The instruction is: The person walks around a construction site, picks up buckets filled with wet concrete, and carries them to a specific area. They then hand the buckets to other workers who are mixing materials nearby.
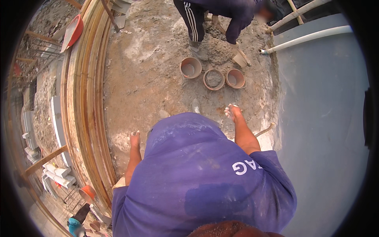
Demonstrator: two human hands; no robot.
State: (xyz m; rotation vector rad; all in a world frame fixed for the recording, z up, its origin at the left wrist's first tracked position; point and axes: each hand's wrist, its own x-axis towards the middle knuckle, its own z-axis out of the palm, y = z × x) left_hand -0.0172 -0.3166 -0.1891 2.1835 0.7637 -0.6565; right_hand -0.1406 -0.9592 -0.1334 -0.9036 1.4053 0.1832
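My right hand (233,111) hangs ahead of me on the right, its fingers apart, smeared pale and holding nothing. On the left my left hand (135,138) hangs by my side; its fingers are too small and foreshortened to read. Three orange-brown buckets stand on the ground ahead, nearest my right hand but apart from it. The middle bucket (214,80) is filled with grey mortar. The left bucket (190,68) and the right bucket (235,78) show grey-coated insides.
Beyond the buckets a bent-over person (221,12) works at wet mortar (215,41), beside a flat-bladed tool (240,59). Long timber boards (85,91) run along the left. A smooth grey surface (319,118) lies right, with a white pipe (308,39) across its far end.
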